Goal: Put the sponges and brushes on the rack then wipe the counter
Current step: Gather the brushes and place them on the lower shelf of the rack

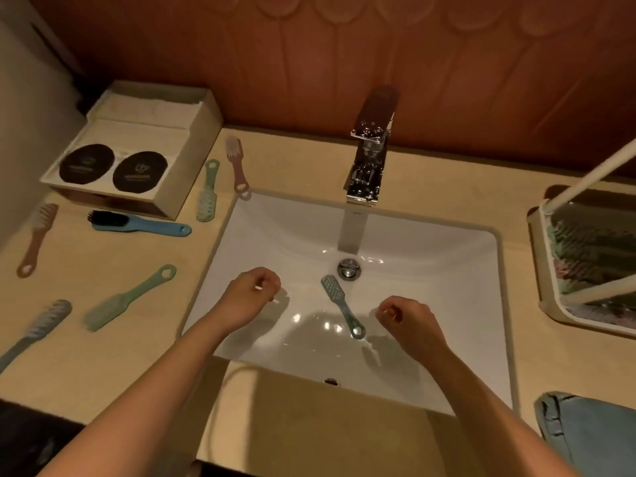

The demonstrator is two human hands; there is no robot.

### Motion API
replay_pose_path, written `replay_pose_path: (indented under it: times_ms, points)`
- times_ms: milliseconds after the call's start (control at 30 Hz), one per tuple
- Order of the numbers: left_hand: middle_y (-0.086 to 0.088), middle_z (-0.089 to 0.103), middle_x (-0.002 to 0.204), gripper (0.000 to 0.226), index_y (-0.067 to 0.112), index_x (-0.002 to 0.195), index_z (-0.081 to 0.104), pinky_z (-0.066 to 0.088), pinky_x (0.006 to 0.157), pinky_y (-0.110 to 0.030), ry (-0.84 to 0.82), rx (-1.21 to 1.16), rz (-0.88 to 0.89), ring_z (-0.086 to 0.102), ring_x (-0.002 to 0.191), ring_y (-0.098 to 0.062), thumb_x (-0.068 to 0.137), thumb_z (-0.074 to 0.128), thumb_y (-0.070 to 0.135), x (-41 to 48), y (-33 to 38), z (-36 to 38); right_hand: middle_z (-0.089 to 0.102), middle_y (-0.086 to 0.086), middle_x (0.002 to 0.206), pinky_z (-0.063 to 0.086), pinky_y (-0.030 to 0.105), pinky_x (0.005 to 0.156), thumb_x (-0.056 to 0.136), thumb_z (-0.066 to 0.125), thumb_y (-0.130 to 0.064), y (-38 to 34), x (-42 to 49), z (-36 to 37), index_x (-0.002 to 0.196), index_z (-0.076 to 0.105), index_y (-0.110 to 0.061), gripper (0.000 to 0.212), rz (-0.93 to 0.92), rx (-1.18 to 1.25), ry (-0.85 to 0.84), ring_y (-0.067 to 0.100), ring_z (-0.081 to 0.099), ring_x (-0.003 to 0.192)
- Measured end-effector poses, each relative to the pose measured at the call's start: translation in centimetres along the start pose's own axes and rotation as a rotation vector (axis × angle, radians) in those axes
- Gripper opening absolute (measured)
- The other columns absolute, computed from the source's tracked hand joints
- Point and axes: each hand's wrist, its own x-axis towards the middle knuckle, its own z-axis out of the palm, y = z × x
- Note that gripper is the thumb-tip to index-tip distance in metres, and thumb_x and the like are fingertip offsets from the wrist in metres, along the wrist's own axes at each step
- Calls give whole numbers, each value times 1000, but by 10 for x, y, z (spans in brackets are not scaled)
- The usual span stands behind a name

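Observation:
A grey-blue brush point(342, 309) lies in the white sink point(447, 270), head toward the drain. My left hand point(249, 297) and my right hand point(411, 321) hover over the basin on either side of it, fingers curled, holding nothing. Several brushes lie on the counter to the left: a blue one with black bristles point(137, 223), a green one point(129, 297), a pale green one point(207, 191), a pink one point(236, 165), a brown one point(36, 239) and a grey one point(34, 332). The rack point(547, 270) at the right holds sponges point(592, 249).
A chrome faucet point(370, 149) stands behind the sink. A cream box point(203, 132) with two dark round items sits at the back left. A blue cloth point(595, 435) lies at the near right on the beige counter point(103, 373).

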Motion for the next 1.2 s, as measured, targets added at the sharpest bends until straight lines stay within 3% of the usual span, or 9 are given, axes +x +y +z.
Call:
replay_pose_path:
  times_ms: [67, 167, 300, 367, 500, 700, 933, 1067, 1200]
  points:
    - [1, 63, 86, 13, 19, 83, 61, 42, 69, -24, 126, 12, 7, 61, 84, -21, 90, 53, 12, 8, -5, -22, 66, -3, 82, 52, 32, 71, 89, 58, -29, -9, 15, 20, 89, 65, -20, 12, 39, -37, -40, 14, 60, 75]
    - [-4, 62, 89, 7, 11, 92, 62, 37, 69, -24, 304, 80, -21, 57, 84, -20, 89, 56, 14, 25, -10, -53, 63, -2, 88, 50, 25, 66, 89, 59, -25, -23, 34, 44, 100, 64, -16, 15, 75, -55, -85, 11, 59, 70]
    - [-18, 55, 119, 39, 7, 118, 55, 45, 89, -38, 431, 252, -55, 52, 110, -34, 85, 64, 27, 51, -17, -88, 62, 7, 107, 53, 37, 76, 88, 59, -28, -36, 55, 67, 108, 61, -12, 26, 115, -102, -87, 24, 61, 87]
    - [-19, 44, 132, 57, 5, 129, 46, 40, 100, -44, 456, 346, -83, 41, 122, -36, 83, 66, 31, 62, -17, -97, 60, 11, 110, 49, 35, 74, 87, 59, -29, -40, 64, 77, 111, 59, -11, 30, 127, -156, -74, 26, 58, 93]
    - [-19, 46, 131, 64, 3, 127, 41, 41, 95, -45, 512, 477, -109, 42, 120, -37, 82, 64, 43, 79, -16, -101, 61, 13, 107, 36, 28, 65, 86, 61, -26, -46, 75, 90, 113, 56, -10, 32, 166, -155, -18, 29, 58, 93]
    - [-16, 57, 116, 57, 6, 116, 48, 46, 84, -43, 502, 567, -151, 55, 107, -35, 84, 57, 53, 103, -14, -107, 58, 16, 117, 43, 34, 78, 83, 62, -21, -45, 98, 107, 117, 52, -7, 37, 208, -192, 12, 32, 55, 107]
    - [-15, 59, 117, 49, 7, 116, 50, 46, 82, -42, 494, 647, -248, 57, 108, -35, 87, 57, 46, 115, -8, -115, 58, 19, 117, 45, 38, 84, 85, 60, -17, -42, 112, 118, 118, 49, -3, 38, 218, -235, 28, 36, 54, 107]
    - [-15, 60, 116, 48, 7, 114, 52, 45, 79, -40, 445, 620, -277, 57, 108, -35, 85, 62, 44, 114, -10, -120, 60, 20, 109, 43, 36, 78, 84, 61, -15, -41, 114, 117, 108, 49, -1, 30, 222, -203, 0, 36, 55, 101]
    - [-12, 59, 114, 52, 10, 114, 51, 41, 73, -36, 364, 583, -289, 56, 107, -33, 81, 65, 47, 107, -8, -121, 62, 17, 102, 41, 33, 75, 83, 61, -16, -47, 106, 112, 91, 49, -12, 16, 200, -218, -44, 34, 56, 99]
